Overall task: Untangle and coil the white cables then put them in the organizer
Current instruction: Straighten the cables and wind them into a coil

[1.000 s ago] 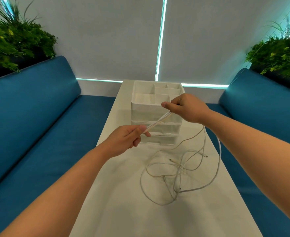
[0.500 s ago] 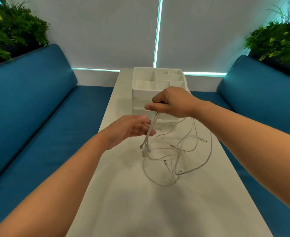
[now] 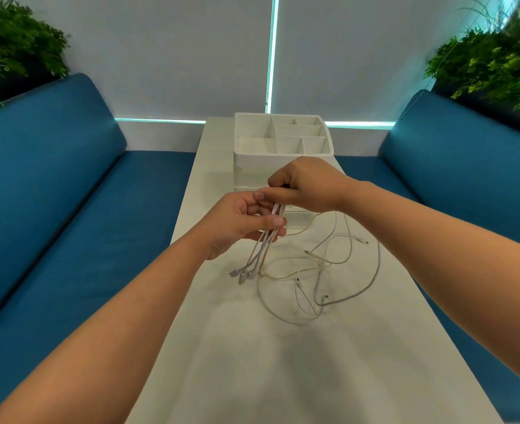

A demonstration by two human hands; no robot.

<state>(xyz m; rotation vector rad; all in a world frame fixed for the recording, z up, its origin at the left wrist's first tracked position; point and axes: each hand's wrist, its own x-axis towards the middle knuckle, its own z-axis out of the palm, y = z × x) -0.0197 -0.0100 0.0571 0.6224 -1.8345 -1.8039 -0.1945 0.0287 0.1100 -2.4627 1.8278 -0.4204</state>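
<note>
The right hand [image 3: 307, 188] pinches a bundle of white cables [image 3: 316, 264] between thumb and curled fingers above the worktop [image 3: 283, 362], and the left hand [image 3: 240, 224], just below it, closes thumb and fingers around the same hanging strands. The plug ends dangle beneath the left hand while the remaining lengths lie in loose tangled loops on the worktop. The white organizer [image 3: 283, 154] stands just beyond the hands, its open compartments holding no cable.

Blue benches [image 3: 53, 185], white table [image 3: 252, 362], drawn blinds [image 3: 176, 50], leafy plants [image 3: 491, 62].
</note>
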